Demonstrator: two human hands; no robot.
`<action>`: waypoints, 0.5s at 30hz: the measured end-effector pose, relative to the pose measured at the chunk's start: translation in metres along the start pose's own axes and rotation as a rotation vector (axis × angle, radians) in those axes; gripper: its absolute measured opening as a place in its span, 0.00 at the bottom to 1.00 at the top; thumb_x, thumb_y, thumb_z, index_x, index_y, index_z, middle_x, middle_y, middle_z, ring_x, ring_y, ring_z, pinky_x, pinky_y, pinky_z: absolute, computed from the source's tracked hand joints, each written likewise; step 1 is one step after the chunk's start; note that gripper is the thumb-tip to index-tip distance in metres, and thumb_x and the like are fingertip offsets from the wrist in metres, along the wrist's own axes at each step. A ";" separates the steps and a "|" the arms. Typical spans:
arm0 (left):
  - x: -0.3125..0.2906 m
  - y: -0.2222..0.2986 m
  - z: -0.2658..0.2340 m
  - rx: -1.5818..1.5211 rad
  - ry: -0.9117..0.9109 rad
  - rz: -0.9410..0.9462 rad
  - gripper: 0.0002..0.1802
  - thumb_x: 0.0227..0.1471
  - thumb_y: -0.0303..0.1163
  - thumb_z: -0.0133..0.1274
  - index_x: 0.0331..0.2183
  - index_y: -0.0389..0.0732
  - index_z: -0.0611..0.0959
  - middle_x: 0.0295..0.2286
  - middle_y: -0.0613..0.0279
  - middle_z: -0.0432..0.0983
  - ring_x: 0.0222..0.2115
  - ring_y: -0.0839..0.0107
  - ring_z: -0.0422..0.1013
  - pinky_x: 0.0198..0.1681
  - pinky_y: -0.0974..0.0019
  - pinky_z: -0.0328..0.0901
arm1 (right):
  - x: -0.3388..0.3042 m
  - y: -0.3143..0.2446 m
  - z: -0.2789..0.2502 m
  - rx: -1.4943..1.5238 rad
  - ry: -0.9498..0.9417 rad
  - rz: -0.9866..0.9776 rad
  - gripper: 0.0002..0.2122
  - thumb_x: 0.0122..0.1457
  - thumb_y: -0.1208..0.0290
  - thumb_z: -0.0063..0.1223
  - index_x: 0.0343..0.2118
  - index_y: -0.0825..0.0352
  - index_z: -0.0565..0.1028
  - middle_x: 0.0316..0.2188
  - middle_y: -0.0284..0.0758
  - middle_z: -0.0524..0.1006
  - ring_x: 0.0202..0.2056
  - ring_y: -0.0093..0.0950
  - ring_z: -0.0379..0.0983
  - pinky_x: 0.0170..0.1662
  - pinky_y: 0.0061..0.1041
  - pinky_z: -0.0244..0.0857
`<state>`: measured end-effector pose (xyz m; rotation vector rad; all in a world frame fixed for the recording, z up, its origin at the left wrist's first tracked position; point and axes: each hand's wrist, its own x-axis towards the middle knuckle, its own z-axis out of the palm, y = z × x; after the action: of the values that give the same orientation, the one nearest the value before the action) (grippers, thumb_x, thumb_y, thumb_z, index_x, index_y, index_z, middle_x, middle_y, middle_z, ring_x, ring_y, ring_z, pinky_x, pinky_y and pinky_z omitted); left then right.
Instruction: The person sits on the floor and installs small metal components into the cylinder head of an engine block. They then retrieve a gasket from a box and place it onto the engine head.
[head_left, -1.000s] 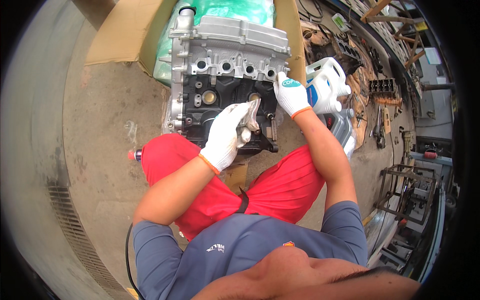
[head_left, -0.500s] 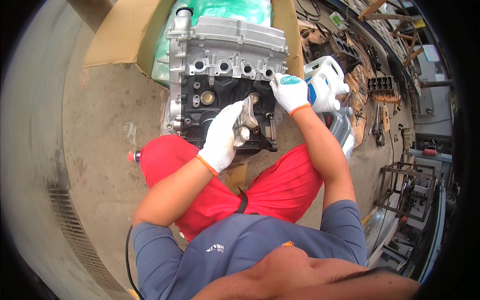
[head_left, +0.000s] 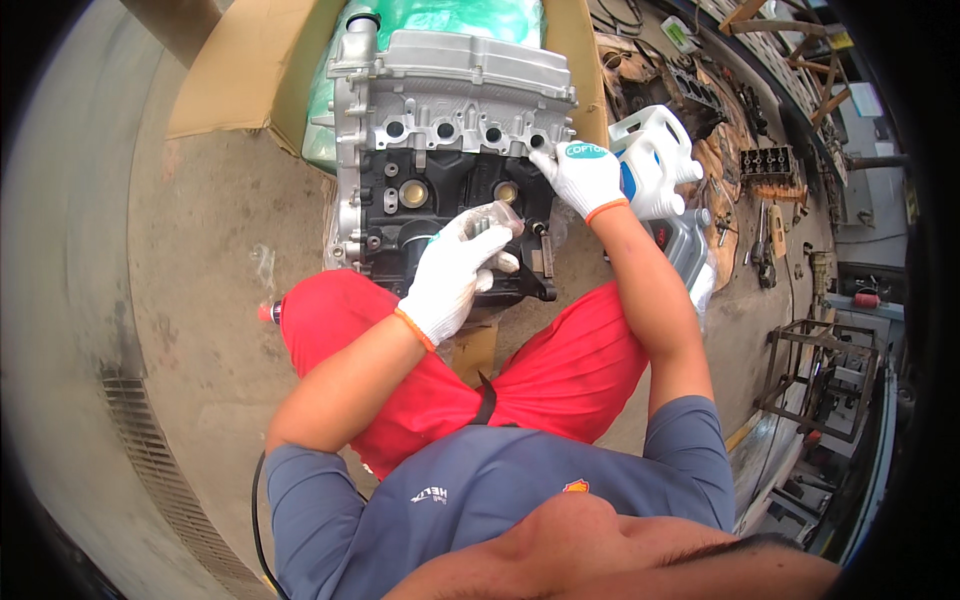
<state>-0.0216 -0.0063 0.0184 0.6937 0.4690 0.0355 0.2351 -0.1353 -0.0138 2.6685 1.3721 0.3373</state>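
Observation:
An engine (head_left: 470, 100) stands in front of me, with a silver head and cover above a black block (head_left: 450, 180). My left hand (head_left: 448, 268), in a white knit glove with an orange cuff, is closed around a small clear plastic bag (head_left: 508, 217). A few small metal pieces seem to show through the bag, but their kind is unclear. My right hand (head_left: 588, 178), gloved alike, is at the right end of the row of round ports. Its thumb and forefinger are pinched together against the head's flange; whatever they hold, if anything, is hidden.
Behind the engine is an open cardboard box (head_left: 225, 85) with green plastic film (head_left: 460, 18). White jugs (head_left: 655, 160) and a grey jug (head_left: 680, 245) stand close to my right arm. Farther right lie engine parts (head_left: 768, 165) and a metal frame (head_left: 818, 375). A floor grate (head_left: 165, 470) is at left.
My left hand has turned a little, and the bag now tips to the right in its fingers. My right hand has shifted slightly, its fingertips staying at the flange's right end.

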 end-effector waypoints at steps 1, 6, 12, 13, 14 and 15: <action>-0.001 0.000 0.001 0.018 0.016 0.010 0.16 0.64 0.30 0.60 0.51 0.37 0.79 0.49 0.58 0.82 0.29 0.82 0.77 0.20 0.81 0.59 | 0.000 0.003 0.004 0.020 0.058 -0.026 0.24 0.70 0.48 0.48 0.26 0.62 0.85 0.22 0.42 0.82 0.27 0.44 0.82 0.32 0.44 0.74; -0.003 0.002 0.004 0.049 0.058 0.017 0.16 0.62 0.27 0.61 0.51 0.36 0.79 0.48 0.59 0.82 0.30 0.79 0.78 0.20 0.80 0.58 | 0.002 -0.002 0.005 0.047 -0.017 0.058 0.22 0.68 0.52 0.50 0.24 0.62 0.83 0.21 0.42 0.81 0.25 0.44 0.81 0.32 0.44 0.73; -0.004 0.005 0.003 0.058 0.017 0.019 0.18 0.61 0.24 0.60 0.53 0.35 0.78 0.49 0.58 0.82 0.33 0.77 0.79 0.21 0.80 0.58 | -0.002 0.002 0.009 0.030 0.033 0.034 0.23 0.70 0.51 0.48 0.25 0.63 0.84 0.22 0.43 0.82 0.26 0.44 0.81 0.33 0.43 0.74; -0.003 0.003 0.000 0.053 0.011 0.019 0.19 0.61 0.24 0.60 0.54 0.35 0.78 0.50 0.57 0.81 0.33 0.77 0.79 0.21 0.80 0.58 | 0.002 -0.002 0.002 0.020 -0.099 0.102 0.23 0.69 0.51 0.49 0.27 0.63 0.85 0.24 0.43 0.83 0.28 0.44 0.82 0.34 0.43 0.75; -0.001 0.002 -0.002 0.049 0.005 0.019 0.20 0.61 0.23 0.60 0.54 0.35 0.77 0.50 0.56 0.81 0.34 0.77 0.79 0.21 0.80 0.58 | 0.007 -0.006 -0.008 0.011 -0.227 0.143 0.20 0.68 0.51 0.51 0.30 0.63 0.84 0.27 0.43 0.83 0.30 0.43 0.83 0.36 0.42 0.75; -0.001 0.001 -0.002 0.033 0.006 0.032 0.22 0.61 0.23 0.60 0.55 0.35 0.76 0.50 0.56 0.81 0.34 0.76 0.79 0.21 0.79 0.58 | 0.005 -0.005 -0.007 0.020 -0.127 0.104 0.21 0.68 0.51 0.50 0.29 0.63 0.84 0.26 0.43 0.83 0.30 0.43 0.82 0.35 0.43 0.75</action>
<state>-0.0236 -0.0043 0.0180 0.7340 0.4650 0.0596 0.2323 -0.1280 -0.0076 2.7311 1.2106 0.1615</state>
